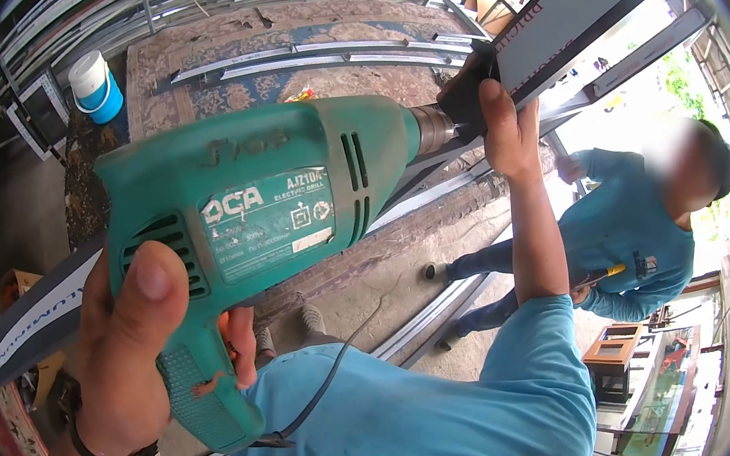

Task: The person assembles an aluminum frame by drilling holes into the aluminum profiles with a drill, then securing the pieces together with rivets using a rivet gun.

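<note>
A green electric drill (225,181) fills the middle of the view, its chuck (435,128) pointing right. My left hand (131,345) is wrapped around its handle, with a finger by the trigger. At the upper right, my right hand (509,129) grips a dark aluminum profile (583,45) with printed white film on its face. The chuck is right beside the dark end of that profile, close to my right thumb. I cannot make out the bit's tip. Another long dark profile with a white label (39,333) runs behind the drill at lower left.
A co-worker in a blue shirt (626,225) stands at right, holding a yellow-and-black tool (603,275). Metal strips (319,58) lie on a patterned carpet (182,46). A blue-and-white bucket (97,87) stands at upper left. The drill's cord (328,381) hangs before my shirt.
</note>
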{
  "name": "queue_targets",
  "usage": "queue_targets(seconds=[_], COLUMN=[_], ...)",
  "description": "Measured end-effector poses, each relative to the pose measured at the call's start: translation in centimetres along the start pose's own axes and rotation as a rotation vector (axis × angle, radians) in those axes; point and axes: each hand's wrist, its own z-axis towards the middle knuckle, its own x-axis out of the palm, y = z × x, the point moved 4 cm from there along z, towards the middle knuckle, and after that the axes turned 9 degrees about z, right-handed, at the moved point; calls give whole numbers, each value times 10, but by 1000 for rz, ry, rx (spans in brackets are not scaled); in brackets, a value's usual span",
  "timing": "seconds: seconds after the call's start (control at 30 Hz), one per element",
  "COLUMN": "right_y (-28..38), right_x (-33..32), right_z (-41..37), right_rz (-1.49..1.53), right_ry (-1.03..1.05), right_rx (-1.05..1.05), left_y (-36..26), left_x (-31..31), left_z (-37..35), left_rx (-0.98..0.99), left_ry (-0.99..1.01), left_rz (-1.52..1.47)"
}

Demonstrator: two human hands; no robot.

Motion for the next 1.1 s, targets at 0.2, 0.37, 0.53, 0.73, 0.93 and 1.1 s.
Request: queue_targets(seconds=[0.2,0.37,0.53,0.73,0.93,1.1], right_y=[2,4,5,-7,-8,-2], right_x=[-1,-2,4,4,1,2], right_z=[-1,1,4,1,1,0], right_rz=[17,-29,-25,-2,-27,29], right_ry=[-31,6,10,-31,51,76], right_rx=[-51,7,-54,-119,-131,21], left_y=[-2,0,-1,-3,-2,0], left_x=[2,2,-1,-1,-1,-3], left_z=[1,0,1,10,7,2], left_rx=[-12,-35,-37,-51,-58,-86], left_ry=[59,35,31,62,51,32], left_rz=[14,11,34,43,68,37])
